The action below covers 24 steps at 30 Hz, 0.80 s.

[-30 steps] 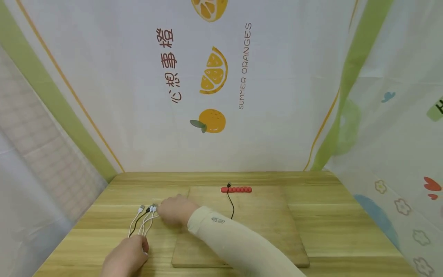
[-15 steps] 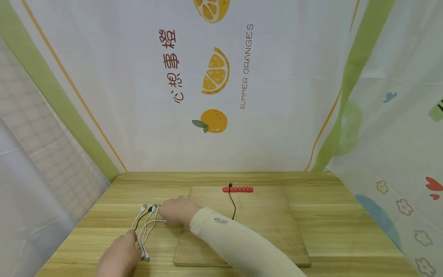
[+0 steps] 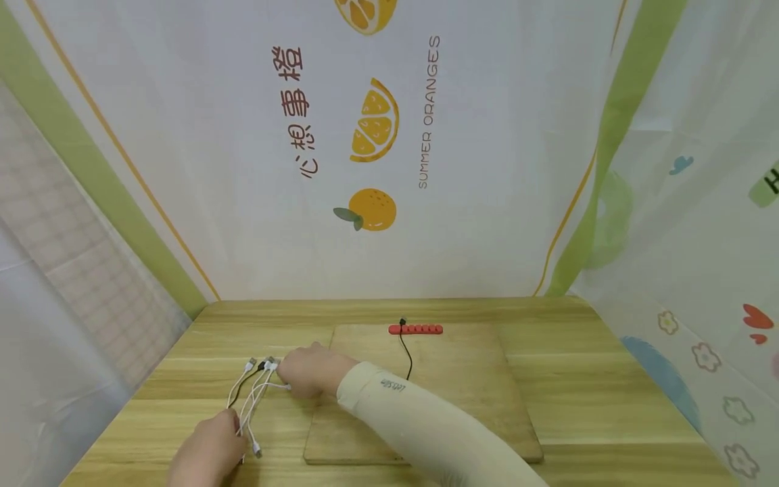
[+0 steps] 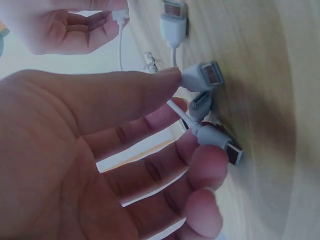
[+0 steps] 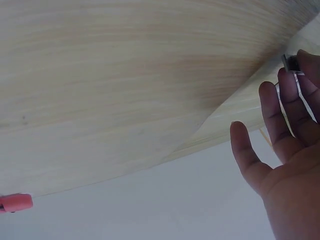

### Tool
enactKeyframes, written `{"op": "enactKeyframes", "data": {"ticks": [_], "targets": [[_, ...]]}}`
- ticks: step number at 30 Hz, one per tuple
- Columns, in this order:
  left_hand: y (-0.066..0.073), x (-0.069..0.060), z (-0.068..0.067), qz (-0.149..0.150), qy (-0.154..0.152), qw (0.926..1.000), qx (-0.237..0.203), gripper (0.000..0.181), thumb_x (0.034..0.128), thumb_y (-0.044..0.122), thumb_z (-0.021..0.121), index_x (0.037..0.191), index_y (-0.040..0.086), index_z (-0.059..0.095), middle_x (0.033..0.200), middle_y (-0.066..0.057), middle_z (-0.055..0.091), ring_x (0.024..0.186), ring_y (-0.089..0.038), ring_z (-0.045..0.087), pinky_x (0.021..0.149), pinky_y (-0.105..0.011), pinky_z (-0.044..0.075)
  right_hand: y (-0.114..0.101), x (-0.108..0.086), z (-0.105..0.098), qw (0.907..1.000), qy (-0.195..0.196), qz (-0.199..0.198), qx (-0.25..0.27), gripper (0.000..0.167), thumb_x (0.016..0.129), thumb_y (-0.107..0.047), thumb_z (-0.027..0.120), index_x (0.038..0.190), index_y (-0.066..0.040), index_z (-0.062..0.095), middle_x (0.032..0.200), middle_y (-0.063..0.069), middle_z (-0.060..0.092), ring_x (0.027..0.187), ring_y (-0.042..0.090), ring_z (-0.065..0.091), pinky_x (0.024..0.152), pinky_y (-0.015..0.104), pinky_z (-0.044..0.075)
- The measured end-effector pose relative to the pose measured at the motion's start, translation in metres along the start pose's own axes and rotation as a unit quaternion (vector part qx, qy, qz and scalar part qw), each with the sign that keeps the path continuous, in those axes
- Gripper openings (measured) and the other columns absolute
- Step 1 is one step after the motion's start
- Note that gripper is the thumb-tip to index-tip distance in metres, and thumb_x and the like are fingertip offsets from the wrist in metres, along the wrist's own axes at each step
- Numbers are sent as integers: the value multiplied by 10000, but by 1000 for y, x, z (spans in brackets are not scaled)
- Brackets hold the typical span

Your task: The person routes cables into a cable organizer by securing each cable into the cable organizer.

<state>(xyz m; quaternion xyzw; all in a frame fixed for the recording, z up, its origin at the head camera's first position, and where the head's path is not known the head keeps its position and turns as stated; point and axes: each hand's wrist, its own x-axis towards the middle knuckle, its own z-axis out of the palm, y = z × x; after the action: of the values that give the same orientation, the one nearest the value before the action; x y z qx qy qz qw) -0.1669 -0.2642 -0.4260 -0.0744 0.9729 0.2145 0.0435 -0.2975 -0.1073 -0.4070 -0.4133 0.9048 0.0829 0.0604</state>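
Observation:
In the head view my left hand (image 3: 209, 448) is at the lower ends of several white cables (image 3: 245, 409) and a black cable (image 3: 240, 389). The left wrist view has its thumb and fingers around white connectors (image 4: 202, 77), one lying against the curled fingers. My right hand (image 3: 312, 370) is beside the upper plugs (image 3: 269, 363). It pinches a plug (image 5: 291, 63) between thumb and finger in the right wrist view, other fingers spread. A white end (image 4: 120, 15) shows at this hand in the left wrist view.
A wooden board (image 3: 462, 406) lies on the table, partly under my right sleeve (image 3: 426, 423). At its back edge sits a red cable holder (image 3: 420, 329), with a black cable (image 3: 409, 355) in its left end. A printed curtain (image 3: 487, 203) hangs behind.
My left hand has shifted slightly left along the cables, and a white lower connector now shows beside it. My right hand stays near the upper plugs.

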Motion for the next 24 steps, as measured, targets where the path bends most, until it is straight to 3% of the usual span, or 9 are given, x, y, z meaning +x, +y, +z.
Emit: {"op": "enactKeyframes", "data": {"ticks": [3,7,10,15,18,22,24], "targets": [[2,0,-2,38,118,9999,66,89,869,95,638,843,100,554,711,-52,574,663,-235,533,586,-391,404,2,-2,-3,10000,40,-53,73,134,1070,-268,625,939,-271,650,878,-139,645,811,38,572,969,323,506],[6,2,-4,6,415,9991,-45,29,889,122,625,879,95,620,784,-171,652,696,-287,568,591,-441,442,5,-5,-4,9998,104,-162,80,167,1076,-271,612,909,-274,614,859,-137,623,807,41,565,965,324,505],[10,3,-6,-73,653,9977,-180,106,918,157,626,945,81,695,851,-233,692,709,-317,596,588,-464,461,6,-6,-5,9996,145,-236,92,149,1082,-278,602,933,-278,611,885,-142,633,841,34,586,936,312,501],[14,0,-9,-224,779,9963,-289,253,997,228,568,1041,50,744,759,-144,694,665,-290,596,552,-434,434,5,-7,-5,9991,123,-341,237,90,1090,-291,601,1138,-298,677,1065,-170,714,960,-8,646,964,248,528],[16,-2,-12,-356,740,9959,-379,290,1021,240,496,978,42,704,713,-100,644,641,-275,554,539,-412,399,5,-8,-4,9985,139,-470,230,136,1087,-276,603,1197,-297,681,1090,-163,724,940,-11,648,898,206,543],[19,-3,-15,-333,869,9946,-455,283,1024,219,449,932,38,646,740,-123,619,667,-293,538,563,-422,399,8,-11,-5,9974,230,-591,331,180,1083,-248,600,1240,-280,682,1142,-149,729,988,-11,661,904,184,542],[22,-3,-17,-268,946,9940,-487,288,1030,210,453,984,14,658,775,-138,643,685,-297,554,576,-426,413,11,-13,-6,9966,294,-645,426,206,1092,-240,579,1269,-261,681,1203,-138,730,1058,-9,673,942,173,538]]}}
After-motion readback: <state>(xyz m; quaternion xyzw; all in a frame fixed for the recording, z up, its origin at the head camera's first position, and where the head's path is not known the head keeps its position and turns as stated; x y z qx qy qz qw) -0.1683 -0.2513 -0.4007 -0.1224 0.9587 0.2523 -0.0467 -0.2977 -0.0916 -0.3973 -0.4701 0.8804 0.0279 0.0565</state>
